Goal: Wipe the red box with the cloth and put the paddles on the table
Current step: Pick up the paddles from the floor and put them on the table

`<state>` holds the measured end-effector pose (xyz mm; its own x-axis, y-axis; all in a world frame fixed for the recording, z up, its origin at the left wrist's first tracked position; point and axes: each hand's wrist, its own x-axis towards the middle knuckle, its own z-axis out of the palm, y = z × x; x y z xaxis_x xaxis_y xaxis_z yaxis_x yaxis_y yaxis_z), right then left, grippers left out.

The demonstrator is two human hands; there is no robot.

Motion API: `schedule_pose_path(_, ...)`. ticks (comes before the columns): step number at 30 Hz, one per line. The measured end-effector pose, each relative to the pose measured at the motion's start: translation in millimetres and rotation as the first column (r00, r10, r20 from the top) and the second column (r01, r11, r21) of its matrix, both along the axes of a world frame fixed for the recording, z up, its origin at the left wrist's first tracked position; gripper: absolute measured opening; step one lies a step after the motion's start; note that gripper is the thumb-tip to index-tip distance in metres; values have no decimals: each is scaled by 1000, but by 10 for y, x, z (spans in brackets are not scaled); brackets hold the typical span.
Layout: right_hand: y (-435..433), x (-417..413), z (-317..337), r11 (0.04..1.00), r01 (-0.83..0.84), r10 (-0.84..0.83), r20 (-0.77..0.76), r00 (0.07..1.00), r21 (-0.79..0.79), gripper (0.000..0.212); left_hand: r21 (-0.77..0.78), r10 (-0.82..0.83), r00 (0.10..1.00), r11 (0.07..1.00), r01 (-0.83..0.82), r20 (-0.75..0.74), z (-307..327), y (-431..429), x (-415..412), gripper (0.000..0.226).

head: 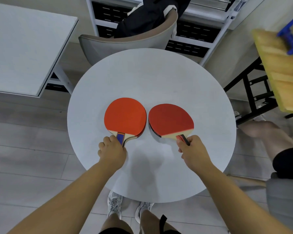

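Two red table-tennis paddles are side by side over the round white table (pixel 159 73). The left paddle (pixel 125 115) has a blue-marked handle and lies flat, seemingly stacked on another paddle whose red edge shows beneath it. My left hand (pixel 111 152) is closed on its handle. The right paddle (pixel 170 119) is tilted, its blade just above or touching the tabletop, and my right hand (pixel 194 151) grips its red-and-black handle. No red box or cloth is in view.
A grey chair (pixel 125 43) with dark clothing stands behind the table. A white rectangular table (pixel 24 48) is at the left and a wooden table (pixel 281 70) at the right. Another person's legs (pixel 267 135) are at the right. Shelving lines the back.
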<state>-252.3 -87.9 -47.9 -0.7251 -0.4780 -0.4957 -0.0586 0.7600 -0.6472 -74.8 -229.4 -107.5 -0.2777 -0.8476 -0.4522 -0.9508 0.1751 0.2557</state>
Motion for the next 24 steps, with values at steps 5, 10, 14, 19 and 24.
schedule_pose_path(5, -53, 58, 18, 1000, 5, -5, 16, 1000, -13, 29, -12, -41, 999, 999, 41, -2, -4, 2, 35, 55)
schedule_pose_path(10, -276, 227, 51, 997, 16, -11, 69, 998, -70, 34, 75, -4, 993, 997, 12, -114, 17, -75, 109, 54)
schedule_pose_path(14, -591, 463, 101, 988, 43, -18, 163, 986, -150, 30, 217, 73, 943, 976, 0, -324, 62, -193, 252, 30)
schedule_pose_path(19, -946, 790, 96, 977, 137, -70, 359, 931, -164, 20, 291, 13, 929, 951, 103, -370, 112, -337, 498, 20)
schedule_pose_path(24, -1027, 1024, -15, 997, 26, -1, 323, 946, -71, 6, 352, -61, 897, 907, 233, -438, 146, -445, 628, 18)
